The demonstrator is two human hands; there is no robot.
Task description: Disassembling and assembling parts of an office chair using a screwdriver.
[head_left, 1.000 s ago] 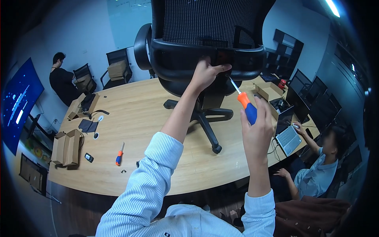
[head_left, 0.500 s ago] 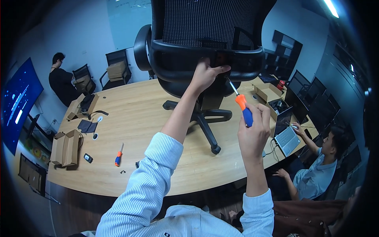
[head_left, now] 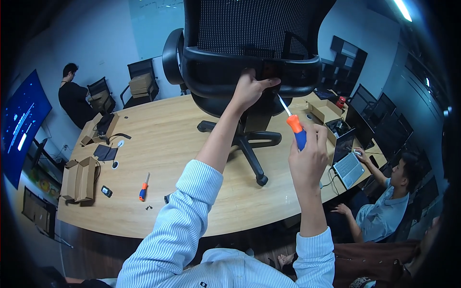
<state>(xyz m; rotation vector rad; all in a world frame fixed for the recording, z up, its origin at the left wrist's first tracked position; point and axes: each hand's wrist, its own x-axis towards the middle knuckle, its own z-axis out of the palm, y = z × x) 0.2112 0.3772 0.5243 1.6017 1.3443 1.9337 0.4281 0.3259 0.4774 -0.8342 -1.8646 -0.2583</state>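
Observation:
A black office chair (head_left: 254, 36) with a mesh back stands on the table, its back facing me. My left hand (head_left: 249, 91) grips the middle of its lower back bar, thumb stretched to the right; some fingers are hidden. Wrapped round the orange and blue handle of a screwdriver (head_left: 297, 128) is my right hand (head_left: 309, 153). The blade points up and left, its tip close under my left thumb at the bracket beneath the bar. Whether the tip sits on a screw is too small to tell. Lower left lie a second screwdriver (head_left: 144, 188) and several small screws (head_left: 149, 208).
The wooden table (head_left: 158, 120) spreads under the chair's wheeled base (head_left: 252, 161). Open cardboard boxes (head_left: 79, 182) and a small black device (head_left: 106, 191) lie left. At right a person (head_left: 384, 206) sits by a laptop (head_left: 349, 168). Another person (head_left: 74, 98) stands far left.
The right hand and the screwdriver have risen very slightly. My left hand keeps its hold on the chair.

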